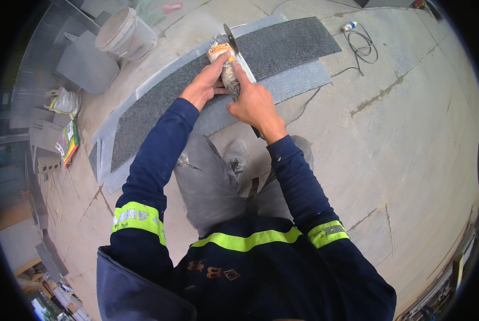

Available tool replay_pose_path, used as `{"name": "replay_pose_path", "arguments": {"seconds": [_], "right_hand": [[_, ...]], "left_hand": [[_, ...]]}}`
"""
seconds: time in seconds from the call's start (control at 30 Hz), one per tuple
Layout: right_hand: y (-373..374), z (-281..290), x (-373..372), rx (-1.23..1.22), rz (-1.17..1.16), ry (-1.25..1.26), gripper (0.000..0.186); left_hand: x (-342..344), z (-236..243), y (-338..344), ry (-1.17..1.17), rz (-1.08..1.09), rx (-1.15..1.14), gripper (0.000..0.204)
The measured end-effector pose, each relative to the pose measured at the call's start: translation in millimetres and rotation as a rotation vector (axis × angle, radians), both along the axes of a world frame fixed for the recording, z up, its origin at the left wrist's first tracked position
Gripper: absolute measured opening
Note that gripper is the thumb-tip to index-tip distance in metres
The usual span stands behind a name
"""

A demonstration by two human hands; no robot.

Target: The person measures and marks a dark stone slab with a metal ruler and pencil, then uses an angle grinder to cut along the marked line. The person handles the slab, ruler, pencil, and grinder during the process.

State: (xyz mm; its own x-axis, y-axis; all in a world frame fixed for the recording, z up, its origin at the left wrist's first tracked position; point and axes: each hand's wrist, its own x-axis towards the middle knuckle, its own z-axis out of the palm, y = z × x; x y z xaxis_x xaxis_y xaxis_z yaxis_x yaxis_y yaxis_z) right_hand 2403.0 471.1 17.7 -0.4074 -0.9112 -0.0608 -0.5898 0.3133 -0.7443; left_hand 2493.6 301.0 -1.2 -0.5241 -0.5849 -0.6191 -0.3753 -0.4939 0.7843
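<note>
An angle grinder (231, 80), dusty, with an orange and white head, is held over a long dark grey stone slab (287, 45). My left hand (210, 81) is closed around its front part. My right hand (256, 107) grips the body farther back, with the index finger laid forward along it. The thin cutting disc (231, 38) stands on edge at the far end; whether it touches the slab I cannot tell. A narrow white strip (246, 68) lies just right of the grinder, beside my right fingers. The dark slab rests on lighter grey slabs (298, 80).
A black cable (360, 51) with a blue and white plug (349, 25) lies on the concrete floor at right. On the left are a white bucket (127, 35), a grey slab piece (88, 63), a white sack (65, 101) and a colourful bag (68, 143). Dust hangs near the bucket.
</note>
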Motion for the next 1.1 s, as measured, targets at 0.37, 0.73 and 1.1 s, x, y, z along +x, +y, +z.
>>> {"name": "replay_pose_path", "arguments": {"seconds": [0.37, 0.73, 1.1], "right_hand": [[10, -4, 5, -0.081, 0.018, 0.035, 0.113], [6, 1, 3, -0.045, 0.022, 0.013, 0.112], [11, 3, 6, -0.018, 0.012, 0.024, 0.107]], "left_hand": [[7, -5, 22, 0.202, 0.095, 0.119, 0.058], [0, -13, 21, 0.158, 0.169, 0.019, 0.056], [1, -14, 26, 0.146, 0.189, 0.013, 0.060]]}}
